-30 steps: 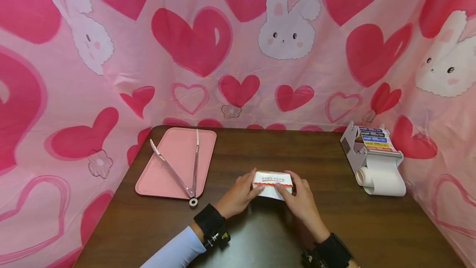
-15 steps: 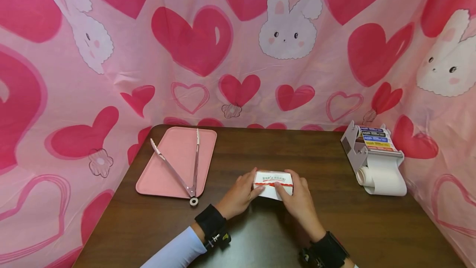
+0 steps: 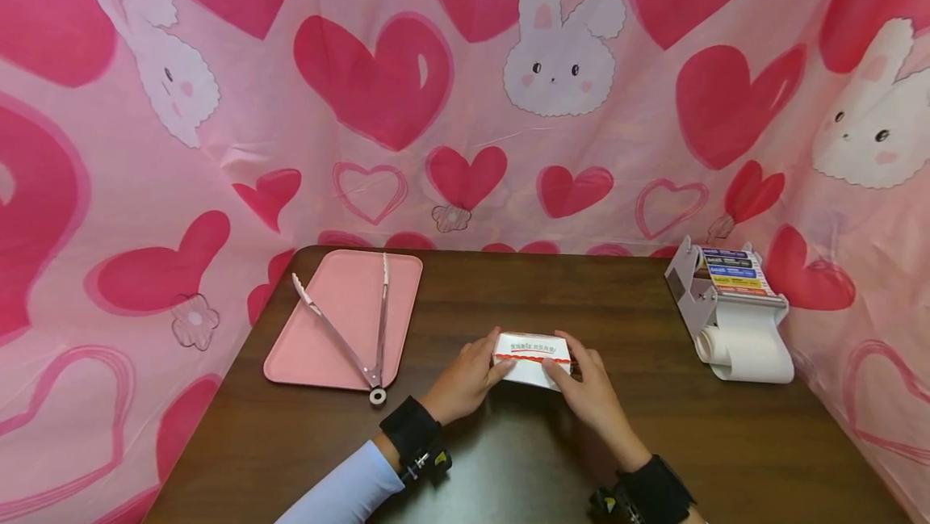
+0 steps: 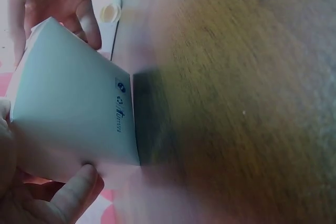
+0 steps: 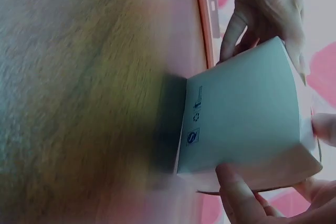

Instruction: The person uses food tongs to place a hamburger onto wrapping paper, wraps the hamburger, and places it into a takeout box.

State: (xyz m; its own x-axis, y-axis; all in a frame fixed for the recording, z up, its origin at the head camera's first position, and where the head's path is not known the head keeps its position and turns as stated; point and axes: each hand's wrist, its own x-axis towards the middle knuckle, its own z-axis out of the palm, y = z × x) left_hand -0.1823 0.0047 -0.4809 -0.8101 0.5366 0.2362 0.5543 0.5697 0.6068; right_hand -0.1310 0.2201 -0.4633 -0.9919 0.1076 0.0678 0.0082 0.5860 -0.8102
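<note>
A small white paper carton (image 3: 533, 375) with printed writing and a wavy red stripe is held between both hands, near the middle of the table. My left hand (image 3: 465, 379) grips its left end, the thumb in front and the fingers at the side and behind. On the opposite end my right hand (image 3: 594, 399) holds it the same way. In the left wrist view, the carton's plain face (image 4: 79, 98) carries small dark printed marks along one edge. The right wrist view shows that same face (image 5: 241, 114). What is inside the carton is hidden.
A pink tray (image 3: 327, 346) lies at the table's left, with spread metal tongs (image 3: 379, 354) across it, their hinge end past the near edge. At the right stands a label dispenser (image 3: 737, 286) with a loose white roll (image 3: 756, 346). Heart-printed fabric (image 3: 465, 96) surrounds the table.
My right thumb has shifted slightly toward the right end of the carton, uncovering a bit more of its front. The carton and my left hand stay nearly where they were.
</note>
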